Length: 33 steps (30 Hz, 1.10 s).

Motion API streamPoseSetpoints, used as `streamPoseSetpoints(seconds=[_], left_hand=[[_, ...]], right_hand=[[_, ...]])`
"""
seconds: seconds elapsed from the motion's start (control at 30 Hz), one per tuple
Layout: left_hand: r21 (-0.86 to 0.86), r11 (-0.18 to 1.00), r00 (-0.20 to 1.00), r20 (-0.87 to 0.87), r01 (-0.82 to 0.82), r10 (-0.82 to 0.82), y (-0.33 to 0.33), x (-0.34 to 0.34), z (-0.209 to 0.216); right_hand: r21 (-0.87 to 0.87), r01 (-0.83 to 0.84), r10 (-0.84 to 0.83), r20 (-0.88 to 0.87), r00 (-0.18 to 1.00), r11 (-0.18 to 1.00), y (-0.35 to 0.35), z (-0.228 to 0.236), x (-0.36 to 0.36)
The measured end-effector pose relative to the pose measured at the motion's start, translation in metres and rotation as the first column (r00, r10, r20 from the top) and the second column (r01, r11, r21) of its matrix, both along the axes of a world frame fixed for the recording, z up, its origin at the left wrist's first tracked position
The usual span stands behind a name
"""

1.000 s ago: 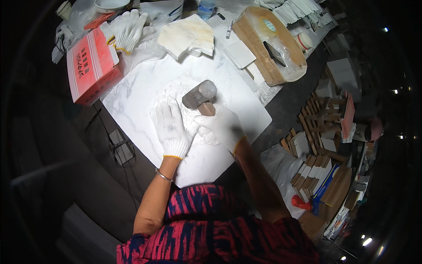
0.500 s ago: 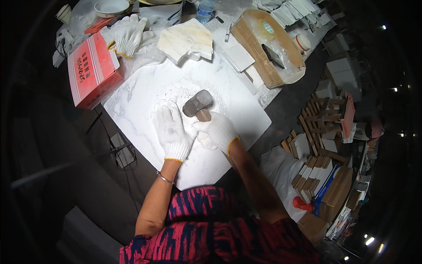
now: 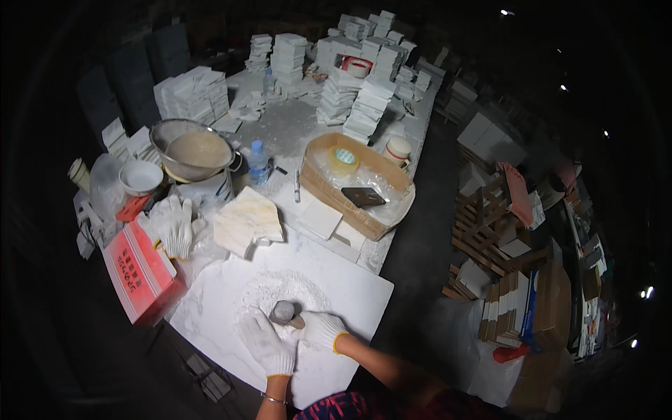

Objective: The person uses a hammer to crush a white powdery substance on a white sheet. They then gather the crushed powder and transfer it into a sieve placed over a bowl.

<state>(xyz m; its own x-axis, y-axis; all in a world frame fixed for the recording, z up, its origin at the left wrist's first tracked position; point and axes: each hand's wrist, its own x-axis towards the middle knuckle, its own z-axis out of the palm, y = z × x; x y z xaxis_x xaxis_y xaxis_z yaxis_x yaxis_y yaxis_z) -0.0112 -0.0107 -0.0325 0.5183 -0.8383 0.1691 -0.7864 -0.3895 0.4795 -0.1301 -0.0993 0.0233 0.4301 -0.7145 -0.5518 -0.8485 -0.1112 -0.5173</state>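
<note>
My right hand (image 3: 322, 331), in a white knitted glove with a yellow cuff edge, grips the short wooden handle of a hammer (image 3: 283, 311). The hammer's blocky grey head is low over a patch of white powder and crumbs (image 3: 304, 285). That powder lies on a white marble slab (image 3: 360, 294) with faint grey veins. Beside the hammer head, my left hand (image 3: 267, 344), gloved alike, lies flat with its fingers stretched out at the powder's near left. Beyond the powder is a broken piece of cream-veined marble (image 3: 246, 220).
At the left sit a red box (image 3: 140, 273) and spare white gloves (image 3: 171, 227). Behind them are a sieve (image 3: 192, 150), a white bowl (image 3: 140, 178) and a water bottle (image 3: 259, 162). A cardboard tray (image 3: 357, 220) holds tape and a phone. Tile stacks (image 3: 367, 108) stand farther back.
The view has tipped up, bringing the far table and tile stacks into sight and shifting my hands lower in the picture. The hammer head has turned; my right hand still holds it.
</note>
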Motion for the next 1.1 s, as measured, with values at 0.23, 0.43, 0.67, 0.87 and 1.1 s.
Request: streamPoseSetpoints(seconds=[0.23,0.43,0.67,0.87,1.1], left_hand=[[0.088,0.996,0.997,-0.073,0.01,-0.003,0.005,0.008,-0.008],[-0.052,0.998,0.996,0.09,0.022,-0.017,0.011,0.012,-0.05],[-0.068,0.997,0.982,0.189,0.044,-0.03,0.011,0.007,-0.057],[0.1,0.994,0.999,-0.025,0.042,-0.04,0.01,0.003,0.0],[-0.062,0.998,0.999,0.026,0.03,-0.028,0.007,-0.005,-0.014]], right_hand=[[0.243,0.134,-0.205,0.298,0.932,0.961,0.0,0.054,0.004],[-0.046,0.078,-0.069,0.178,0.982,0.996,0.016,0.072,-0.001],[-0.024,-0.061,0.063,0.088,0.994,0.998,0.001,-0.026,-0.006],[0.248,0.149,-0.227,0.328,0.917,0.957,0.005,0.057,-0.004],[-0.055,0.063,-0.056,0.112,0.992,0.996,0.015,0.016,-0.012]])
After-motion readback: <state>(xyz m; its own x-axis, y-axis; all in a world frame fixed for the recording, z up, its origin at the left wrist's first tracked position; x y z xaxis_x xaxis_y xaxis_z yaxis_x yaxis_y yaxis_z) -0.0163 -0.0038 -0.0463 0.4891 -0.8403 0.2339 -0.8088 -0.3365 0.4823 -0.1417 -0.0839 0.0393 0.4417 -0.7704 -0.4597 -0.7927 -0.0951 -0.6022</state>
